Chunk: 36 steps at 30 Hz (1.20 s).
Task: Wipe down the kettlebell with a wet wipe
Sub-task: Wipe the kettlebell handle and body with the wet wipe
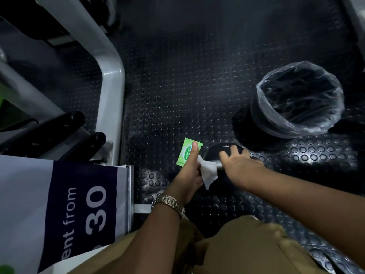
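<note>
The black kettlebell (216, 153) sits on the studded rubber floor (177, 95), just in front of the person's knees and between the two hands. Its rounded end with small white markings points away from the person, and a grey part shows at the near side, so its long axis seems to run from near to far. Much of it is hidden or lost in the dark.

The left hand (189, 175) has its fingers curled round a white wipe (208, 173), thumb stuck out, and holds it against the kettlebell's left side. The right hand (239, 165) lies on top with spread, nearly straight fingers.

A green wipe packet (187, 153) lies just left; a lined bin (296, 99) stands beyond.
</note>
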Each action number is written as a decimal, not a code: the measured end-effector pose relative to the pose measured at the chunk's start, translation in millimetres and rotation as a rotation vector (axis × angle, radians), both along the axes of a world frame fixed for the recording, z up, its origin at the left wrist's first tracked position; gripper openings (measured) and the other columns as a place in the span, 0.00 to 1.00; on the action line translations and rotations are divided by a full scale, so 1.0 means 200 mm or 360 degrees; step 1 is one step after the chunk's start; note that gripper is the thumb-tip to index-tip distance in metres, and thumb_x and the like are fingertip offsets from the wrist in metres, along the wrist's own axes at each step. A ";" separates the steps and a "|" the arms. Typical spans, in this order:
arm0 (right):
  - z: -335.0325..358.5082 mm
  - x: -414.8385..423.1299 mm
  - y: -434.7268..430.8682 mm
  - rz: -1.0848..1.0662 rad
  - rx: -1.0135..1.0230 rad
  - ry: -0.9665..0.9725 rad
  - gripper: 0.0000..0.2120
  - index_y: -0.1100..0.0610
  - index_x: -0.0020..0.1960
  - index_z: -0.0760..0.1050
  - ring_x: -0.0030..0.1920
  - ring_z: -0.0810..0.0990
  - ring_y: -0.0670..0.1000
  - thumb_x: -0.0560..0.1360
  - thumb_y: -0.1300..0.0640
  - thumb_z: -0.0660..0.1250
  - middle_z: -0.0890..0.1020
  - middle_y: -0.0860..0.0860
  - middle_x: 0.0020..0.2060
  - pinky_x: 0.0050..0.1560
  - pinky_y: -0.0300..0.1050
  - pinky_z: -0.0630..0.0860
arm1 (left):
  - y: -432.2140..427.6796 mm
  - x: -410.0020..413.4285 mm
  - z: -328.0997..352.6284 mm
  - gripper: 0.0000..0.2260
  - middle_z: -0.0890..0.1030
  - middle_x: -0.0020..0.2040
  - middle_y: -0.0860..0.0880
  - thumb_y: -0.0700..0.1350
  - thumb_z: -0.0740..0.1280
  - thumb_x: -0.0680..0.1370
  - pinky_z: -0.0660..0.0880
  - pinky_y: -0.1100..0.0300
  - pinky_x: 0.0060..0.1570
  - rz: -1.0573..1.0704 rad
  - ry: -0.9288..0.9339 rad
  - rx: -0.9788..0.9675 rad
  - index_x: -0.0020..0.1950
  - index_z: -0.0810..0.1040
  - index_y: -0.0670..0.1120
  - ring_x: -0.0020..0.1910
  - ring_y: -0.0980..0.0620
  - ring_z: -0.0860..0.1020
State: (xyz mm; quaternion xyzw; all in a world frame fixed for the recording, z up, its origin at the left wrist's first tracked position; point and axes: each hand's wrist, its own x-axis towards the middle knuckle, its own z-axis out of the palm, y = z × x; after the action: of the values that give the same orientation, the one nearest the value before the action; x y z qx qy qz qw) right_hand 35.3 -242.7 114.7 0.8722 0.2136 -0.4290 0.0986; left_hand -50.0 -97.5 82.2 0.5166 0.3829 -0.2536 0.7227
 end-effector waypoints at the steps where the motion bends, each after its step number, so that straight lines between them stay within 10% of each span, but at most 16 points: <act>1: 0.00 0.00 0.00 0.0002 0.0001 -0.0004 0.39 0.49 0.64 0.60 0.66 0.64 0.60 0.64 0.75 0.73 0.60 0.54 0.64 0.58 0.66 0.76 | -0.01 0.01 -0.01 0.52 0.80 0.68 0.45 0.83 0.61 0.65 0.72 0.49 0.71 0.0013 0.0023 0.0023 0.75 0.73 0.45 0.65 0.49 0.81; 36: 0.00 -0.01 0.00 -0.0061 0.0029 0.0004 0.35 0.49 0.64 0.60 0.66 0.64 0.59 0.66 0.73 0.70 0.61 0.54 0.63 0.58 0.67 0.75 | -0.06 -0.07 0.15 0.37 0.85 0.60 0.52 0.74 0.50 0.78 0.76 0.61 0.64 -0.0052 -0.0153 -0.0005 0.69 0.77 0.48 0.61 0.58 0.82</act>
State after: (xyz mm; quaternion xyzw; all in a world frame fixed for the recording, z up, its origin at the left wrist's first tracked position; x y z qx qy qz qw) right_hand 33.5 -242.9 114.0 0.8764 0.2010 -0.4299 0.0820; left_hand -64.4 -110.5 113.0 0.5333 0.3388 -0.2409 0.7367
